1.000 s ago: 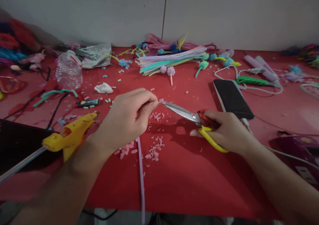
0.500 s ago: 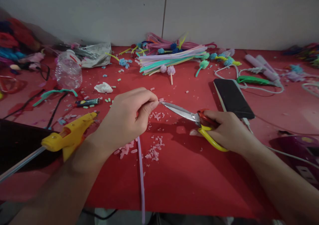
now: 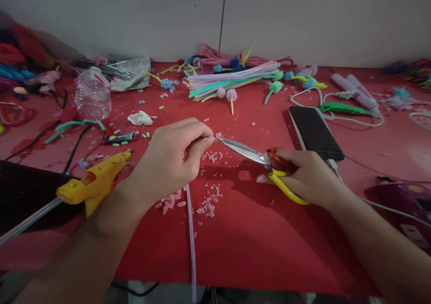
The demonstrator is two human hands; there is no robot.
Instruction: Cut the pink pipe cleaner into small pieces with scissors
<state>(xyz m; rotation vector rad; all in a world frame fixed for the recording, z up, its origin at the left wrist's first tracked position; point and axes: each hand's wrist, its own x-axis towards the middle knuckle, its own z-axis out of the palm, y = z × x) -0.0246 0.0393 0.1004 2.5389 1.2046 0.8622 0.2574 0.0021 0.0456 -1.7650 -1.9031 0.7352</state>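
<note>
My left hand (image 3: 180, 153) is closed in a pinch, thumb against forefinger; what it pinches is too small or hidden to make out. In my right hand (image 3: 308, 174) is a pair of scissors (image 3: 242, 150) with red and yellow handles. The blades look closed or nearly so, and their tips reach the left fingertips. A small pink snippet (image 3: 218, 134) shows just by the tips. Below my left hand runs a lilac pipe cleaner (image 3: 190, 232), its upper end hidden under the hand and its lower end past the table edge. Pink fuzz clippings (image 3: 209, 203) lie beneath.
A yellow glue gun (image 3: 94, 178) is beside my left forearm. A clear plastic bottle (image 3: 93, 95) stands at back left. Pipe cleaners (image 3: 232, 81) lie bundled by the wall. To the right are a phone (image 3: 315, 131) with a white cable, and a green-handled tool (image 3: 345, 109).
</note>
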